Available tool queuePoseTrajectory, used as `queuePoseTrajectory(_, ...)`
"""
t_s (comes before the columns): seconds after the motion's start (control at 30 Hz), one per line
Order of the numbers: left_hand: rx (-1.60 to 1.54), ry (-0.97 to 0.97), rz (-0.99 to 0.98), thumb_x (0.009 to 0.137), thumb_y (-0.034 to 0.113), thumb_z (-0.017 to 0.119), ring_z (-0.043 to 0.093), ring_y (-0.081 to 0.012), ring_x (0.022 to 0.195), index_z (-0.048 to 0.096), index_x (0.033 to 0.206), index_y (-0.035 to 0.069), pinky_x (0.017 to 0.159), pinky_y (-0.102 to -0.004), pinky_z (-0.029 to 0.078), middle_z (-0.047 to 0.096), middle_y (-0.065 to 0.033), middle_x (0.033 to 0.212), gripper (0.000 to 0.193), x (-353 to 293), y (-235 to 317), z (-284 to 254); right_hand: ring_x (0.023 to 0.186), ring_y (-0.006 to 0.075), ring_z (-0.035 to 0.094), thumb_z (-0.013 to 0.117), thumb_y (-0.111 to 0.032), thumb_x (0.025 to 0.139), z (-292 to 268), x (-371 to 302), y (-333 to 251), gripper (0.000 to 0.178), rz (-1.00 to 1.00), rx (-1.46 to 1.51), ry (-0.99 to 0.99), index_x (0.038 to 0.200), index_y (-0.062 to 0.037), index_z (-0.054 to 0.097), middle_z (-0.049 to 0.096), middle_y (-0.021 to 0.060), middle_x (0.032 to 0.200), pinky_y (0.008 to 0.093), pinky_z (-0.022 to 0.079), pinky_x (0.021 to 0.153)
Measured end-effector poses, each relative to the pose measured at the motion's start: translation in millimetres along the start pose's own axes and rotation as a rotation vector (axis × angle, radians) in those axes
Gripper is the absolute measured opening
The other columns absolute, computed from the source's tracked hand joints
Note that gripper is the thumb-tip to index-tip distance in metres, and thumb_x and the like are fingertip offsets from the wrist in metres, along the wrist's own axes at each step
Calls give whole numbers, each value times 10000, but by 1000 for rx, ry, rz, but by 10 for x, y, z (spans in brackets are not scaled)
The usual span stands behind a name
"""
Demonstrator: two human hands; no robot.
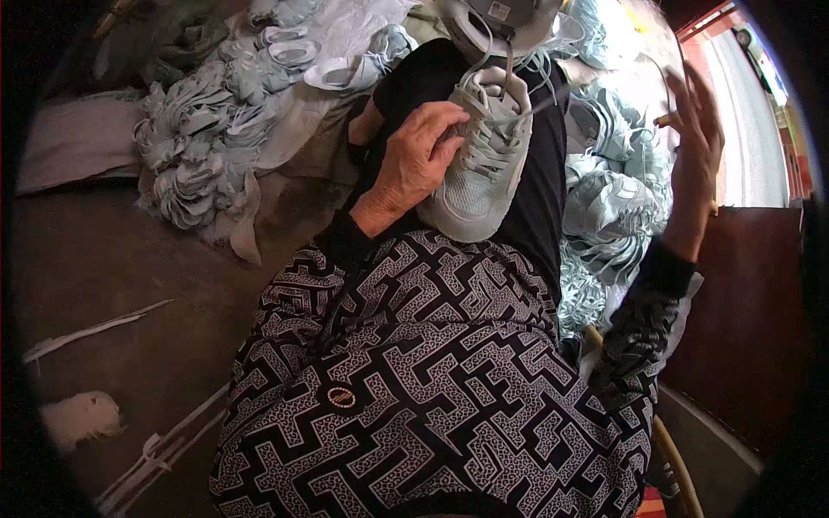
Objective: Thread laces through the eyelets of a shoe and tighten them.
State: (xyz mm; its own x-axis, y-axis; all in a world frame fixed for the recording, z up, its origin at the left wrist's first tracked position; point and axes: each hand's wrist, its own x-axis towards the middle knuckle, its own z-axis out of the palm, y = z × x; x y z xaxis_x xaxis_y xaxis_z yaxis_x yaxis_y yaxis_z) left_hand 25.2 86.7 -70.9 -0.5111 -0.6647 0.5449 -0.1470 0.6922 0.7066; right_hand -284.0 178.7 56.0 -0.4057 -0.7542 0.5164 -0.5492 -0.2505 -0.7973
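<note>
A pale mint-white sneaker (473,194) rests on my dark-trousered thigh, its toe toward me. Its laces (488,147) cross the tongue, with loose lengths trailing at the collar. My left hand (413,164) curls against the shoe's left side, thumb and fingertips by the eyelets. Well off to the right, my right hand (698,121) is raised, fingers stretched upward. A short yellowish-brown end (665,121) shows beside its palm; whether the hand touches it, I cannot tell. Beyond the sneaker, another grey-white shoe (501,26) is partly cut off by the picture's top edge.
Stacked pale shoe pieces (203,121) lie on cloth at the left; more piles (609,203) stand right of my leg. Several light shoes (341,73) sit at the far left. A dark brown panel (751,319) stands right. White strips (164,449) lie on the floor.
</note>
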Motion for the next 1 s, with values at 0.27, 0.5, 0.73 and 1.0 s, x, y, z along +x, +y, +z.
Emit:
queuePoseTrajectory(0.27, 102, 28, 193, 745, -19, 654, 604, -253, 884, 612, 1008, 50, 757, -316, 499, 590, -86, 972, 275, 218, -90, -34, 778, 224, 663, 588, 39, 816, 993, -1024, 81, 170, -35, -236, -214, 963, -23, 648, 663, 132, 881, 276, 507, 687)
queuePoseTrajectory(0.5, 198, -52, 301, 722, -6, 648, 590, -259, 836, 607, 962, 63, 728, -337, 498, 574, -86, 923, 253, 415, 173, 7, 637, 230, 587, 575, 2, 832, 1017, -1047, 9, 207, 2, -244, -199, 1016, -66, 643, 572, 106, 759, 304, 464, 578)
queuePoseTrajectory(0.73, 495, -309, 461, 736, 126, 556, 590, -225, 807, 558, 888, 60, 627, -297, 525, 540, -68, 858, 166, 384, 175, -107, 586, 233, 561, 577, 0, 772, 1101, -1179, 94, 327, -306, -536, -302, 1069, -122, 635, 500, 75, 733, 346, 451, 502)
queuePoseTrajectory(1.0, 567, -436, 632, 713, 95, 580, 573, -191, 738, 560, 807, 56, 562, -271, 524, 503, -74, 826, 104, 519, 192, -7, 667, 329, 590, 587, -62, 796, 1071, -1050, 109, 110, -257, -546, -458, 902, -84, 567, 558, 104, 786, 410, 464, 551)
